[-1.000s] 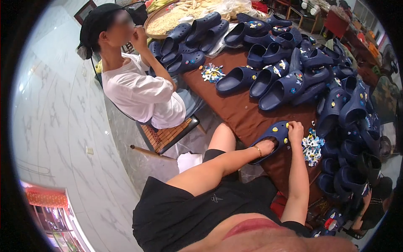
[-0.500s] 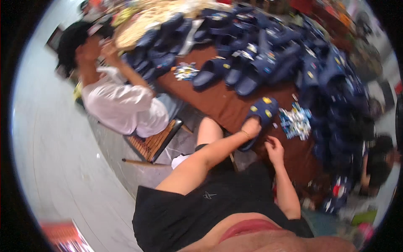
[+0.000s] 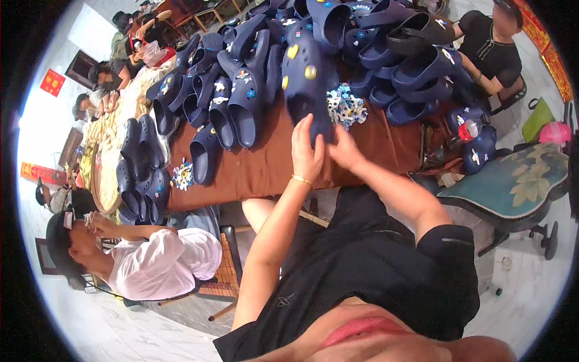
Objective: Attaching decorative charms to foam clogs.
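A navy clog [image 3: 301,78] with yellow charms on its top is held up in front of me, toe pointing away, over the brown-covered table. My left hand [image 3: 306,151] is at its heel end, fingers reaching up to the foot opening and thumb apart from them. From the other side, my right hand [image 3: 345,148] is closed against the heel; its fingers are partly hidden behind the clog. Just beyond my right hand lies a pile of small blue, white and yellow charms [image 3: 347,105].
Many navy clogs [image 3: 244,102] crowd the brown tablecloth [image 3: 241,175]. A second charm pile [image 3: 182,175] lies to the left. A person in white [image 3: 160,259] sits at my left; another in black [image 3: 491,54] is at the far right. A teal chair [image 3: 506,187] stands at my right.
My view has swung to the right. The clog has risen and now points toe-away. My right hand, apart from it before, has come to its heel; my left hand stays at the clog.
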`<state>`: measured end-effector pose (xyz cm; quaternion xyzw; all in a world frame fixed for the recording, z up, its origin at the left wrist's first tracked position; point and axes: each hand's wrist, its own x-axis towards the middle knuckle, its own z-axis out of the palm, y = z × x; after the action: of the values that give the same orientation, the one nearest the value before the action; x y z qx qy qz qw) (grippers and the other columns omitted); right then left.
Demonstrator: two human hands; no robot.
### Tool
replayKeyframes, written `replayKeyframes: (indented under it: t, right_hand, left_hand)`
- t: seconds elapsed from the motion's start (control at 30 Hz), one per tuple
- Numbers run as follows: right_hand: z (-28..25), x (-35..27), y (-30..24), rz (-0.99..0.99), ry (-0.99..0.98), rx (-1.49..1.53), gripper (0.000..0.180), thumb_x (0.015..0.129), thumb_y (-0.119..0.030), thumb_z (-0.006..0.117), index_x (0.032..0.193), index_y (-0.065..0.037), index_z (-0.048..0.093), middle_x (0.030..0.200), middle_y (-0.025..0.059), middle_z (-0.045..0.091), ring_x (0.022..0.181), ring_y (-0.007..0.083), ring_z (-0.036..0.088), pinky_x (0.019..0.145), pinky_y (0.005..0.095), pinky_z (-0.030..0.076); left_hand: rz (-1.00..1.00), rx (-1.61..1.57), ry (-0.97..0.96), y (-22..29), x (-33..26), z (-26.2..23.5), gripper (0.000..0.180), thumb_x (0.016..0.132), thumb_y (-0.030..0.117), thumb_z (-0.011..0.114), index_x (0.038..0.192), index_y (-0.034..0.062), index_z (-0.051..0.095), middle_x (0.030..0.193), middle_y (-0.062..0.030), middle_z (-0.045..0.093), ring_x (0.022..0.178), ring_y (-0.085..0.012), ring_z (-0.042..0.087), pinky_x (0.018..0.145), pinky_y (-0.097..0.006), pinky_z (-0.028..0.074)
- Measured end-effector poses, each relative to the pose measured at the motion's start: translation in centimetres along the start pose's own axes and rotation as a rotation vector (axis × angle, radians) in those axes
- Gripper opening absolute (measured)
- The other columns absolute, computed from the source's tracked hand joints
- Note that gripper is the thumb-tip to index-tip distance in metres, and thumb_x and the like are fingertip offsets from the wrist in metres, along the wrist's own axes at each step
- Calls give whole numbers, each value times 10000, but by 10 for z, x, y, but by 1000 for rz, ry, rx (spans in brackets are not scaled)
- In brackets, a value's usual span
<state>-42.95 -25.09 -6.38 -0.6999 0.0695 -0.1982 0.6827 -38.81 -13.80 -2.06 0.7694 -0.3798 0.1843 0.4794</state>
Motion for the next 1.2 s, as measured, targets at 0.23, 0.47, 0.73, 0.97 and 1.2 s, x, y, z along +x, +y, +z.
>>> replayKeyframes:
  t: [0.23,0.47,0.73,0.97,1.2]
  right_hand:
    - [-57,168,-86,-91,292,-71,337,658,-260,650,818,1,507,634,84,569,448,143,521,411,272,420]
    - [-70,197,-45,-130,92,-44,227,769,-267,574,795,-42,581,625,22,568,525,103,531,466,241,419]
    - [-12,11,61,66,-332,-436,180,784,-165,522,845,-6,580,778,120,604,734,187,592,662,299,444]
    - [-16,-18,74,-76,-180,-574,65,732,-100,557,754,-44,582,721,112,572,625,261,568,551,320,443]
    - [-1,-24,81,-318,-156,-531,40,719,-66,546,711,-29,560,700,117,559,605,258,546,540,311,437]
  left_hand:
    - [-33,24,-61,0,-26,-3,421,726,42,516,1138,12,433,1096,-180,457,1023,-321,439,876,-373,361]
    - [-148,148,-80,-54,-34,-22,423,701,55,534,1113,39,438,1077,-167,459,1026,-326,422,890,-386,344]
    - [-560,493,142,-183,-10,-86,469,664,179,589,1081,8,463,1028,-180,508,967,-326,467,853,-390,363]
    - [-729,612,61,-239,53,-91,651,587,324,689,1112,17,459,1104,-188,485,1036,-335,449,856,-413,390]
    - [-1023,490,291,-267,77,-88,480,622,304,645,1044,104,536,1027,-150,562,981,-322,519,852,-446,383]
